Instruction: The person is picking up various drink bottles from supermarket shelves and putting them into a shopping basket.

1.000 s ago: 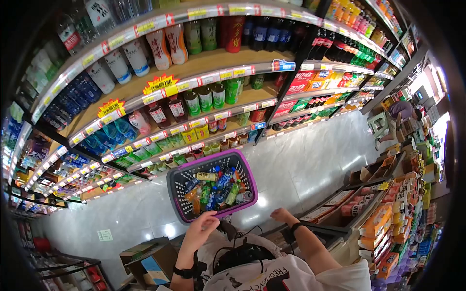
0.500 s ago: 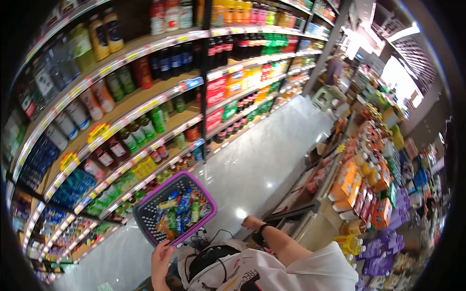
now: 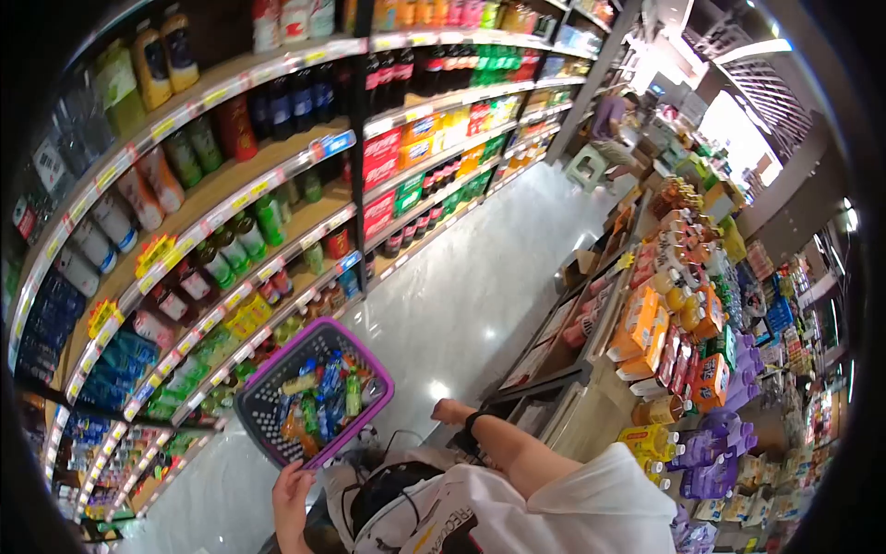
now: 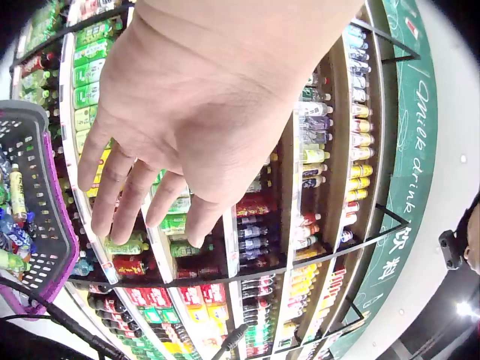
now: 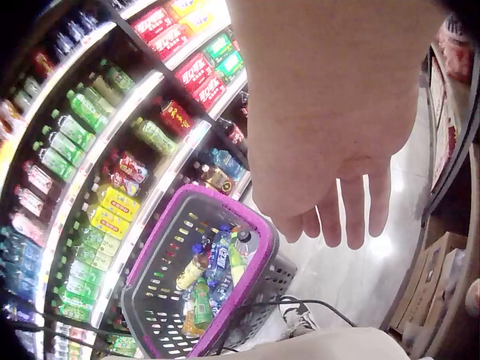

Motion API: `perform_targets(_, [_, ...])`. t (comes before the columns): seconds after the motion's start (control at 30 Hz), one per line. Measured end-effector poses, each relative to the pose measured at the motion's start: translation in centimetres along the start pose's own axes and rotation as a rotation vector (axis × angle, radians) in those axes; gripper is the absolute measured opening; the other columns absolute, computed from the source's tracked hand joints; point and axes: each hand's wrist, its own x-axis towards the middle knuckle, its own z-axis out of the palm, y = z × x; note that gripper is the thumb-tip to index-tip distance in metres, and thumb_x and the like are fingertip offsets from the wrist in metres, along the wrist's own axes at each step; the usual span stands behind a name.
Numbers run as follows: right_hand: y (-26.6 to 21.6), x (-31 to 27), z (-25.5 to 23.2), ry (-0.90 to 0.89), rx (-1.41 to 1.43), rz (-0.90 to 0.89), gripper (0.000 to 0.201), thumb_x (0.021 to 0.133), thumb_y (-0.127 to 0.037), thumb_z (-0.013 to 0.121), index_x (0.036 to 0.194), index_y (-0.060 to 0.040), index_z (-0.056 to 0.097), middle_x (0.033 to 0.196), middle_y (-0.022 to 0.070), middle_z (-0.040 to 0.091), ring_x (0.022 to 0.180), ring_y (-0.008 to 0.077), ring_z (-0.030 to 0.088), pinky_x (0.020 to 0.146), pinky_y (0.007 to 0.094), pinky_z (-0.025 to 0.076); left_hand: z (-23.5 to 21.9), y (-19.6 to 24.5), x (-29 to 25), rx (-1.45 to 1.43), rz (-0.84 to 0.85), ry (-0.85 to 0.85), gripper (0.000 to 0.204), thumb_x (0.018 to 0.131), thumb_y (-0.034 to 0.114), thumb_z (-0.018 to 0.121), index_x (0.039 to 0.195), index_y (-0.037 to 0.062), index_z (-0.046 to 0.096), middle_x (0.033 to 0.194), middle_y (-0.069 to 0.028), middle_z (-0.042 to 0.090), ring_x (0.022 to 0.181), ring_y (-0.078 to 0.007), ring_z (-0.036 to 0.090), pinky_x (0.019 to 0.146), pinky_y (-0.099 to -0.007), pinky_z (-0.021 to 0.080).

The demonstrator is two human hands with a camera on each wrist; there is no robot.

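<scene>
A grey basket [image 3: 254, 406] with a purple rim is in front of the body, tilted in the head view, several drink bottles [image 5: 217, 259] heaped inside. Among them are a green-labelled bottle [image 3: 353, 394] and an orange drink bottle [image 3: 295, 434]. My left hand [image 3: 292, 494] is close by the basket's near rim. In the left wrist view that hand's fingers [image 4: 135, 191] hang loosely extended, holding nothing. To the right of the basket, my right hand [image 3: 454, 412] hangs in the air. The right wrist view shows its fingers [image 5: 352, 214] relaxed and without any object.
Drink shelves [image 3: 231, 198] run along the left side. On the right stands a long display counter [image 3: 577, 415] stacked with orange cartons [image 3: 637, 323] and purple bottles [image 3: 715, 443]. A grey floor aisle [image 3: 452, 286] leads to a green stool [image 3: 586, 168] and a person [image 3: 609, 125] beyond.
The head view has turned right along the aisle, so shelves and basket appear farther left. Both hands also sit farther left in view, and neither has taken hold of anything.
</scene>
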Motion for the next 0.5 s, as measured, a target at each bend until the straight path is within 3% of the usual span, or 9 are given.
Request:
perform_targets(0.03, [2.1, 1.1, 1.3, 0.044, 0.154, -0.104, 0.03, 0.091, -0.033, 0.062, 0.101, -0.0063, 0.074, 0.078, 0.0095, 0.07, 0.067, 0.0233, 0.066, 0.062, 0.0393, 0.056, -0.1, -0.4, 0.3, 0.011, -0.004, -0.005, 0.038, 0.098, 0.011, 0.067, 0.133, -0.0006, 0.058, 0.111, -0.0103, 0.07, 0.103, -0.0154, 0.065, 0.092, -0.0278, 0.05])
perform_targets(0.07, [3.8, 1.8, 2.2, -0.001, 0.059, -0.107, 0.021, 0.086, -0.014, 0.059, 0.101, -0.0141, 0.074, 0.103, 0.0108, 0.072, 0.098, 0.0358, 0.068, 0.082, 0.0492, 0.056, -0.1, -0.4, 0.6, 0.016, -0.018, 0.002, 0.037, 0.098, 0.012, 0.067, 0.133, 0.0018, 0.059, 0.113, -0.007, 0.069, 0.105, -0.0136, 0.064, 0.093, -0.0274, 0.049])
perform_targets(0.1, [5.1, 4.2, 2.8, -0.029, -0.748, -0.421, 0.024, 0.085, -0.014, 0.058, 0.103, -0.014, 0.075, 0.105, 0.0115, 0.072, 0.098, 0.0347, 0.067, 0.082, 0.0486, 0.056, -0.2, -0.6, 0.8, 0.039, -0.007, 0.009, 0.036, 0.098, 0.013, 0.068, 0.132, 0.0029, 0.06, 0.113, -0.0052, 0.069, 0.104, -0.0131, 0.064, 0.092, -0.0273, 0.049])
perform_targets(0.13, [0.4, 1.9, 0.6, -0.06, 0.011, 0.094, 0.026, 0.085, -0.013, 0.057, 0.104, -0.014, 0.075, 0.102, 0.0106, 0.072, 0.094, 0.0344, 0.068, 0.081, 0.046, 0.057, -0.6, -1.9, 1.3, 0.004, 0.001, 0.017, 0.037, 0.098, 0.014, 0.069, 0.132, 0.004, 0.06, 0.112, -0.0054, 0.069, 0.104, -0.0128, 0.064, 0.09, -0.0268, 0.049])
perform_targets(0.17, [2.5, 4.0, 2.2, -0.101, -0.043, 0.154, 0.026, 0.086, -0.013, 0.056, 0.105, -0.0135, 0.075, 0.103, 0.0083, 0.072, 0.095, 0.0328, 0.068, 0.083, 0.0432, 0.057, -0.7, -1.4, 1.4, 0.037, -0.043, 0.005, 0.038, 0.097, 0.015, 0.07, 0.132, 0.0047, 0.06, 0.11, -0.0059, 0.069, 0.102, -0.0125, 0.064, 0.089, -0.027, 0.05])
perform_targets(0.27, [4.6, 6.4, 3.3, -0.078, 0.188, -0.019, 0.031, 0.09, -0.031, 0.068, 0.106, -0.0053, 0.074, 0.08, 0.0051, 0.072, 0.065, 0.017, 0.068, 0.06, 0.0322, 0.058, -1.6, -2.6, 2.2, 0.091, 0.012, -0.015, 0.04, 0.098, 0.02, 0.068, 0.133, 0.0045, 0.059, 0.107, -0.0079, 0.071, 0.099, -0.0163, 0.068, 0.088, -0.03, 0.053])
perform_targets(0.33, [4.2, 8.2, 3.6, -0.122, 0.158, -0.141, 0.027, 0.088, -0.028, 0.068, 0.103, -0.0062, 0.075, 0.079, 0.0043, 0.071, 0.064, 0.0155, 0.067, 0.058, 0.0321, 0.057, -1.9, -1.7, 2.8, 0.173, -0.064, 0.017, 0.042, 0.097, 0.023, 0.07, 0.133, 0.0047, 0.059, 0.105, -0.0097, 0.072, 0.097, -0.0176, 0.069, 0.087, -0.0314, 0.053])
perform_targets(0.37, [-1.6, 7.3, 2.1, -0.102, 0.354, 0.332, 0.026, 0.087, -0.027, 0.068, 0.099, -0.0055, 0.075, 0.078, 0.0042, 0.071, 0.063, 0.0152, 0.067, 0.057, 0.0317, 0.056, -2.4, -1.4, 3.4, 0.148, -0.085, 0.061, 0.042, 0.097, 0.023, 0.07, 0.133, 0.0047, 0.059, 0.105, -0.0097, 0.072, 0.097, -0.0176, 0.069, 0.087, -0.0314, 0.053])
perform_targets(0.5, [-1.8, 10.4, 4.5, -0.154, 0.166, 0.274, 0.025, 0.087, -0.027, 0.067, 0.1, -0.0062, 0.075, 0.079, 0.0037, 0.071, 0.065, 0.0149, 0.067, 0.056, 0.031, 0.056, -2.9, -1.4, 3.6, 0.162, -0.111, 0.065, 0.041, 0.098, 0.021, 0.069, 0.134, 0.0044, 0.059, 0.105, -0.0083, 0.07, 0.095, -0.0147, 0.067, 0.085, -0.0306, 0.053])
